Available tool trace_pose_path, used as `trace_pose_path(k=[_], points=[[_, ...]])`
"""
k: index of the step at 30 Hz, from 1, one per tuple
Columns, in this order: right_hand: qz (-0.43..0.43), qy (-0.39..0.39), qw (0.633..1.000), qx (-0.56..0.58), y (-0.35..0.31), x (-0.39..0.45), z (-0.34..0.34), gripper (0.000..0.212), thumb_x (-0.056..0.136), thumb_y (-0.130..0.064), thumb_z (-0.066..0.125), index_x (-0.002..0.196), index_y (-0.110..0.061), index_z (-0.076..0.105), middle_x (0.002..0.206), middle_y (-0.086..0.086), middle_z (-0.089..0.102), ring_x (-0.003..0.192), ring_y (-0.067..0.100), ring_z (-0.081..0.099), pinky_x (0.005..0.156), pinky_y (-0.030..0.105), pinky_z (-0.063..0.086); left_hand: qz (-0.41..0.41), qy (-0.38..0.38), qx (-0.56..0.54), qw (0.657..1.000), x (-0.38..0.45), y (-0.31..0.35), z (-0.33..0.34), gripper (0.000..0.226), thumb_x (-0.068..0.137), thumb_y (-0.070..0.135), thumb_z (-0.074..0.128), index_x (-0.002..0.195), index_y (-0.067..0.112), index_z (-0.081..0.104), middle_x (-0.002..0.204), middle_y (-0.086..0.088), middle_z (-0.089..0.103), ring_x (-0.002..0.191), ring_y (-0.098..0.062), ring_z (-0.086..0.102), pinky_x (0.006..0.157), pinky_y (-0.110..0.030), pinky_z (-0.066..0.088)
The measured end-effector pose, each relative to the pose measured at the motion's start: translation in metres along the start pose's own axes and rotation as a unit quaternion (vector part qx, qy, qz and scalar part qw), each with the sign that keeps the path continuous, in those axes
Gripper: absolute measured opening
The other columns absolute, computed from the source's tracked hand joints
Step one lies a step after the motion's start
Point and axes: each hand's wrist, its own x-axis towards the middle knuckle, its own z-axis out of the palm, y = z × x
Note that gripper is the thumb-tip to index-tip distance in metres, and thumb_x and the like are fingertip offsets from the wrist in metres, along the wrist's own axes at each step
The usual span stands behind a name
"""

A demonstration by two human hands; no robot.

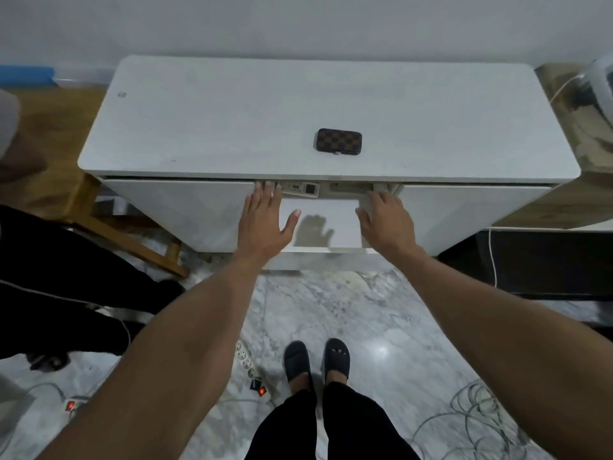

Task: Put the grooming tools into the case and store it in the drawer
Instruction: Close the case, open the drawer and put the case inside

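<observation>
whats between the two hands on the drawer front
In the head view, only the bare white drawer front with a hand's shadow lies between the left hand and right hand; a remote shows in the gap above.

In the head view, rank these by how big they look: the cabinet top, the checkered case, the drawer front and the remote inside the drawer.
1. cabinet top, by far the largest.
2. drawer front, partly covered by the left hand and right hand.
3. checkered case and remote: unsure, since the remote is mostly hidden under the cabinet top.
</observation>
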Motion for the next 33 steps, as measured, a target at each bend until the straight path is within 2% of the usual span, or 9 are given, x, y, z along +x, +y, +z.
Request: trace_pose_path(k=[5,8,11,16,18,23,26,33], points=[[-0.021,0.036,0.999,0.028,-0.02,0.077,-0.016,0.044,0.096,-0.031,0.053,0.134,-0.009,0.05,0.135,0.015,0.053,0.123,0.035,0.047,0.093,0.046,0.047,-0.016,0.009,0.004,1.0,0.067,-0.012,-0.005,0.086,0.101,0.061,0.032,0.161,0.0,0.028,0.17,-0.025,0.02,0.16,-0.039,0.011,0.132,-0.051,0.008],[-0.035,0.03,0.999,0.028,-0.026,0.114,-0.015,0.048,0.095,-0.034,0.055,0.136,-0.01,0.047,0.138,0.012,0.051,0.127,0.034,0.045,0.096,0.046,0.047,-0.025,0.005,0.001,1.0,0.099,-0.018,0.001,0.086,0.103,0.062,0.038,0.162,0.0,0.024,0.171,-0.025,0.015,0.161,-0.04,0.007,0.132,-0.05,0.005],[-0.052,0.004,0.998,0.018,-0.03,0.139,-0.006,0.058,0.094,-0.035,0.058,0.143,-0.009,0.04,0.148,0.013,0.042,0.138,0.033,0.035,0.104,0.046,0.041,-0.033,-0.004,0.011,0.999,0.124,-0.022,0.01,0.089,0.102,0.063,0.045,0.163,0.003,0.02,0.172,-0.024,0.01,0.161,-0.039,0.003,0.132,-0.05,0.003],[-0.072,-0.032,0.997,-0.01,-0.026,0.17,0.018,0.076,0.09,-0.038,0.064,0.15,-0.007,0.029,0.156,0.016,0.03,0.145,0.033,0.025,0.114,0.045,0.031,-0.047,-0.012,0.065,0.997,0.149,-0.035,0.023,0.099,0.097,0.076,0.03,0.164,0.004,0.017,0.172,-0.025,0.01,0.161,-0.038,0.004,0.132,-0.052,0.003],[-0.077,-0.031,0.997,-0.007,-0.024,0.18,0.026,0.077,0.089,-0.042,0.062,0.15,-0.009,0.029,0.155,0.016,0.032,0.144,0.035,0.025,0.114,0.047,0.031,-0.041,0.014,0.086,0.995,0.149,-0.037,0.029,0.101,0.095,0.078,0.025,0.165,0.004,0.018,0.172,-0.024,0.012,0.161,-0.037,0.008,0.132,-0.052,0.006],[-0.088,-0.015,0.996,-0.006,-0.023,0.192,0.039,0.073,0.085,-0.053,0.06,0.145,-0.016,0.039,0.145,0.011,0.046,0.135,0.038,0.038,0.106,0.052,0.039,-0.035,0.059,0.117,0.991,0.148,-0.038,0.036,0.097,0.097,0.075,0.028,0.163,0.004,0.024,0.17,-0.025,0.02,0.16,-0.038,0.017,0.13,-0.052,0.014],[-0.086,0.004,0.996,-0.004,-0.023,0.194,0.041,0.068,0.085,-0.052,0.063,0.141,-0.018,0.046,0.138,0.008,0.052,0.13,0.038,0.042,0.101,0.05,0.041,-0.034,0.069,0.116,0.99,0.15,-0.038,0.036,0.097,0.097,0.075,0.03,0.163,0.004,0.025,0.17,-0.024,0.021,0.16,-0.037,0.017,0.13,-0.052,0.015],[-0.103,-0.004,0.995,0.004,-0.021,0.194,0.037,0.065,0.084,-0.046,0.067,0.14,-0.017,0.048,0.133,0.01,0.053,0.125,0.036,0.044,0.098,0.048,0.041,-0.034,0.079,0.124,0.989,0.151,-0.04,0.038,0.096,0.097,0.075,0.031,0.163,0.006,0.026,0.17,-0.023,0.024,0.159,-0.037,0.021,0.13,-0.051,0.016]])
